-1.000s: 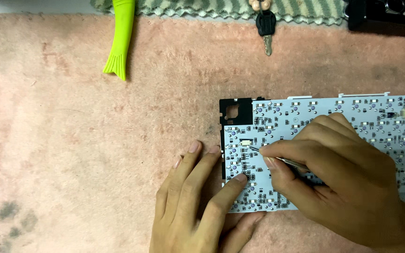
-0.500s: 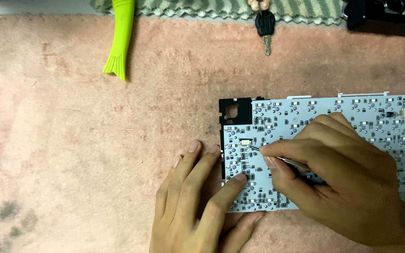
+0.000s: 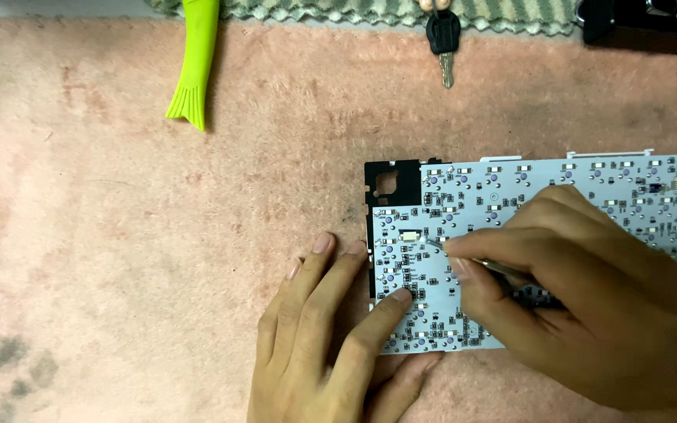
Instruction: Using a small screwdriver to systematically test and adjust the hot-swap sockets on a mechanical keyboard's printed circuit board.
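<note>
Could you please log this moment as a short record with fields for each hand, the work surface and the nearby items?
Left hand: left hand lies flat, fingers pressing the left end of the white circuit board.
Right hand: right hand pinches a thin metal tool, its tip beside a small white connector.
Surface: pink towel, dark stains at its lower left corner.
Nearby: green brush at upper left; black-headed key at top centre; striped cloth along the top edge.
</note>
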